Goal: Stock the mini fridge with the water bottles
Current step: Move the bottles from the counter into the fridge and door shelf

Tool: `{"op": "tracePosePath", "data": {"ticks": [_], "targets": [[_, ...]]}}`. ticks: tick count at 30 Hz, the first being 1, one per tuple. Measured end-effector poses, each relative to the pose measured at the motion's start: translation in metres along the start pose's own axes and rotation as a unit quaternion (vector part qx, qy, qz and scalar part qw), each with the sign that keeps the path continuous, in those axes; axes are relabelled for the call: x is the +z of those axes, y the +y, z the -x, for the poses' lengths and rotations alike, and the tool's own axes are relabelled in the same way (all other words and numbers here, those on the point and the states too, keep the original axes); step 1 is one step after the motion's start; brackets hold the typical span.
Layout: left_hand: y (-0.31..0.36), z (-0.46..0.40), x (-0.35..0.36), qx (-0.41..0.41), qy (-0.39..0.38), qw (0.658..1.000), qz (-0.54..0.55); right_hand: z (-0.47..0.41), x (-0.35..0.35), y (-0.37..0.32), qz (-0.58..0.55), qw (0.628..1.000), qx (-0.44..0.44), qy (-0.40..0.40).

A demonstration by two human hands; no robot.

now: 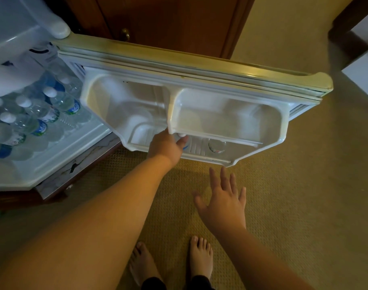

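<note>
The mini fridge stands open at the left, its door (199,65) swung out toward me. Several clear water bottles (38,114) with white caps and blue labels lie stacked inside the fridge. My left hand (168,146) reaches into the door's bottom shelf (199,152) and grips a water bottle (184,139) with a white cap, mostly hidden under the upper bin. A second bottle (217,145) stands upright in the same shelf to the right. My right hand (222,199) hovers over the carpet below the door, fingers spread, holding nothing.
The door's upper bins (231,114) hold nothing. A wooden cabinet (168,19) stands behind the door. Tan carpet (304,195) covers the floor. White furniture (365,76) sits at the far right. My bare feet (200,258) are at the bottom.
</note>
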State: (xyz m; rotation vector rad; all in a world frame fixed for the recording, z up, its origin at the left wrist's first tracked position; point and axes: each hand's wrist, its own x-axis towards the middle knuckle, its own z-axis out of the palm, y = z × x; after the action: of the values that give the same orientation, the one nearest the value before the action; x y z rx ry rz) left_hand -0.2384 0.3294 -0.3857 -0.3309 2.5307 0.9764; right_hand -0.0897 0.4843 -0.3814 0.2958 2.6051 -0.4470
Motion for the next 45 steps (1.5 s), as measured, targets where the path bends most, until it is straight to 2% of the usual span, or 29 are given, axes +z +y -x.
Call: {"op": "tracePosePath", "data": {"ticks": [10, 19, 24, 31, 36, 40, 42, 45], "targets": [[0.027, 0.008, 0.035, 0.046, -0.009, 0.999, 0.004, 0.000, -0.008, 0.014, -0.007, 1.000, 0.000, 0.005], [0.027, 0.021, 0.035, 0.007, -0.020, 1.000, 0.010, 0.007, -0.021, 0.019, -0.019, 1.000, -0.012, 0.015], [0.007, 0.088, 0.004, -0.021, -0.007, 0.996, 0.091, 0.030, -0.049, 0.007, -0.037, 0.995, -0.069, 0.063], [0.010, 0.216, -0.111, 0.009, 0.071, 0.996, 0.056, 0.082, -0.140, -0.044, -0.039, 0.972, -0.193, 0.129], [0.054, 0.300, -0.247, 0.032, 0.213, 0.976, 0.041, 0.137, -0.244, -0.121, -0.082, 0.935, -0.309, 0.156], [0.098, 0.369, -0.361, 0.079, 0.341, 0.937, 0.026, 0.183, -0.333, -0.204, -0.161, 0.860, -0.416, 0.248], [0.111, 0.404, -0.411, 0.103, 0.394, 0.913, 0.013, 0.205, -0.377, -0.251, -0.188, 0.818, -0.471, 0.273], [0.120, 0.433, -0.469, 0.118, 0.439, 0.890, 0.000, 0.228, -0.423, -0.313, -0.202, 0.775, -0.525, 0.289]]}}
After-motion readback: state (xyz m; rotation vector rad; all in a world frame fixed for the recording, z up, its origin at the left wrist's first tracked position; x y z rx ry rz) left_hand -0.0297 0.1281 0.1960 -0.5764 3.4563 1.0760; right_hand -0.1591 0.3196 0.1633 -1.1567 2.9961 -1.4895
